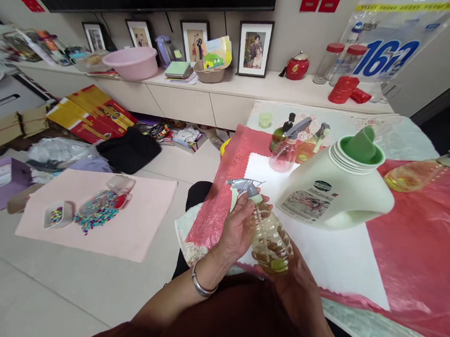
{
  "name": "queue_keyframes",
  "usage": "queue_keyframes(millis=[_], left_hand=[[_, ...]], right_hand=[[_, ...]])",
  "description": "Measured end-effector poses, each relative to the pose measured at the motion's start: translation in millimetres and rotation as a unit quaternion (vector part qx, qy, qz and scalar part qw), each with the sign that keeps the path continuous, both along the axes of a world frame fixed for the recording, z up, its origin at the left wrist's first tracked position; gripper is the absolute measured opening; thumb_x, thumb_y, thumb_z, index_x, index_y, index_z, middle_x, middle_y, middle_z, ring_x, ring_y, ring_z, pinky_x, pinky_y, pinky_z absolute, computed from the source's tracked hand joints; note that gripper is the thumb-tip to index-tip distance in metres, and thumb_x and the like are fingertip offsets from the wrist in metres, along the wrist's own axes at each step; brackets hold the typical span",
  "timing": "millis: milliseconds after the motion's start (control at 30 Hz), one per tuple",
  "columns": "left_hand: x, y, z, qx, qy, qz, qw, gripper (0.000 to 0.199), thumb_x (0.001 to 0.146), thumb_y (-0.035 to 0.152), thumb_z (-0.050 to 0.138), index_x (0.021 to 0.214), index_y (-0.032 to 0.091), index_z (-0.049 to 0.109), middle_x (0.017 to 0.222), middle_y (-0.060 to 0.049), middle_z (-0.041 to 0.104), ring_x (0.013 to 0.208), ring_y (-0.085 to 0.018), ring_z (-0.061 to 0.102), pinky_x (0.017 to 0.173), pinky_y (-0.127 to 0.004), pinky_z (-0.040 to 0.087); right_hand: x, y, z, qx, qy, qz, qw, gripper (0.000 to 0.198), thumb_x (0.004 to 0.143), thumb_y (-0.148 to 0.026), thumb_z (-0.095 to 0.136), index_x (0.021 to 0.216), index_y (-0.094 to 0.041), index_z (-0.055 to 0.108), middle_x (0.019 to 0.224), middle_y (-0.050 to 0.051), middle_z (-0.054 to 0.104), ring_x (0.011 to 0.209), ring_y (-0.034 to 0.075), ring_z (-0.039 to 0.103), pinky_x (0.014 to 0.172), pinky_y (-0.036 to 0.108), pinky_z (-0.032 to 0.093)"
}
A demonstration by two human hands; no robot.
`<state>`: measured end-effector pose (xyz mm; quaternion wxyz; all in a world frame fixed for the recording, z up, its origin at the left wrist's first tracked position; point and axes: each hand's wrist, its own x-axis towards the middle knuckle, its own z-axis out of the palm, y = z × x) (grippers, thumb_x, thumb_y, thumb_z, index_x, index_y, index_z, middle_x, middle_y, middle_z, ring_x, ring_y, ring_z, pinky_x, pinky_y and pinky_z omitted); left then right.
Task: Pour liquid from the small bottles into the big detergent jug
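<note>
— Holding it two ways at once: my left hand [240, 228] has its fingers [259, 205] curled shut round the neck of the small clear ribbed plastic spray bottle [270, 237], just under its grey trigger head [245, 186], and my right hand [295, 287] cups the base from below, closed under it.

— Where is it, exactly?

— Up off the bench [409, 268], above my lap at the near edge, over the white paper sheet [339, 258] and the red plastic cover [427, 257].

— How does it feel likely to handle?

— It looks mostly full of pale amber liquid, so I'd judge it moderately weighty for its size. The thin wall probably gives if squeezed. The ribs help my grip; a wet patch would make it slippery. The neck is the stiff part, so that is the safest place to take hold, with the bottom supported.

— And around it?

— Just beyond stands the big cream plastic jug with a green spout cap [340, 186], tilted, near but apart from my bottle. Behind it lie more spray bottles [293, 146], and another with amber liquid [414, 173] lies at the right.
</note>
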<state>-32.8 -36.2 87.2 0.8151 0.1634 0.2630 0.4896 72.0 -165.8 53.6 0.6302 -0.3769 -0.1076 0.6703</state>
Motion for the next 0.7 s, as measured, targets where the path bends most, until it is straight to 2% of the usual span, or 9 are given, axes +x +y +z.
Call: queue_keyframes(millis=[100,200,300,400,467,533,600,700], left_hand=[[0.8,-0.5,-0.7,0.001,-0.014,-0.007,1.0,0.037,0.078,0.027,0.083,0.11,0.018,0.068,0.102,-0.006,0.076,0.093,-0.025,0.074,0.089,-0.038,0.051],[1.9,-0.9,-3.7,-0.005,-0.013,0.006,1.0,0.035,0.076,0.026,0.084,0.107,0.019,0.068,0.101,-0.005,0.076,0.091,-0.024,0.074,0.089,-0.037,0.051],[2.6,-1.8,-7.2,-0.011,-0.009,0.014,1.0,0.039,0.075,0.027,0.086,0.109,0.019,0.069,0.103,-0.004,0.076,0.091,-0.023,0.074,0.09,-0.037,0.05],[3.1,-3.5,-9.3,-0.017,-0.013,0.013,1.0,0.039,0.074,0.028,0.087,0.108,0.02,0.069,0.103,-0.004,0.076,0.091,-0.022,0.074,0.089,-0.036,0.051],[3.2,-4.6,-9.4,-0.016,-0.016,0.004,1.0,0.038,0.075,0.028,0.087,0.107,0.019,0.07,0.103,-0.004,0.077,0.091,-0.022,0.074,0.088,-0.035,0.051],[3.1,-5.3,-8.2,-0.01,-0.021,-0.01,1.0,0.037,0.076,0.028,0.086,0.108,0.019,0.07,0.103,-0.005,0.077,0.093,-0.023,0.074,0.089,-0.034,0.051],[2.8,-5.6,-6.1,-0.005,-0.028,-0.023,0.999,0.035,0.077,0.028,0.085,0.108,0.019,0.07,0.103,-0.006,0.078,0.095,-0.023,0.074,0.089,-0.035,0.051],[2.2,-5.6,-3.0,0.0,-0.032,-0.029,0.999,0.035,0.077,0.028,0.085,0.107,0.019,0.071,0.102,-0.007,0.078,0.095,-0.024,0.074,0.089,-0.036,0.052]], right_hand=[[4.8,1.3,-3.7,-0.039,0.045,0.057,0.997,0.07,0.086,-0.074,0.066,0.135,-0.026,0.057,0.123,0.013,0.065,0.087,0.026,0.071,0.071,0.038,0.058],[5.6,1.8,-4.8,-0.061,0.037,0.069,0.995,0.072,0.086,-0.08,0.061,0.128,-0.022,0.06,0.109,0.012,0.068,0.077,0.022,0.069,0.067,0.034,0.056],[2.6,-0.4,-4.0,-0.038,-0.023,0.037,0.998,0.071,0.082,-0.069,0.074,0.138,-0.028,0.055,0.128,0.011,0.062,0.087,0.023,0.068,0.071,0.035,0.057],[-0.6,-3.0,-1.6,-0.001,-0.067,-0.016,0.998,0.072,0.084,-0.05,0.078,0.147,-0.034,0.048,0.152,0.007,0.045,0.12,0.026,0.059,0.084,0.035,0.057],[-0.4,-3.5,-0.8,0.005,-0.053,-0.033,0.998,0.068,0.086,-0.05,0.076,0.146,-0.034,0.05,0.151,0.006,0.046,0.124,0.026,0.057,0.086,0.035,0.056],[1.8,-2.9,-1.0,0.005,-0.013,-0.01,1.0,0.062,0.087,-0.06,0.072,0.139,-0.031,0.057,0.134,0.009,0.06,0.1,0.024,0.066,0.076,0.035,0.056],[4.8,-2.1,-1.6,0.002,0.03,0.045,0.999,0.062,0.089,-0.072,0.063,0.129,-0.025,0.064,0.11,0.012,0.068,0.073,0.019,0.064,0.066,0.033,0.054],[8.5,-2.1,-1.7,0.0,0.062,0.102,0.993,0.07,0.091,-0.081,0.05,0.116,-0.019,0.07,0.097,0.014,0.07,0.063,0.017,0.062,0.064,0.032,0.052]])
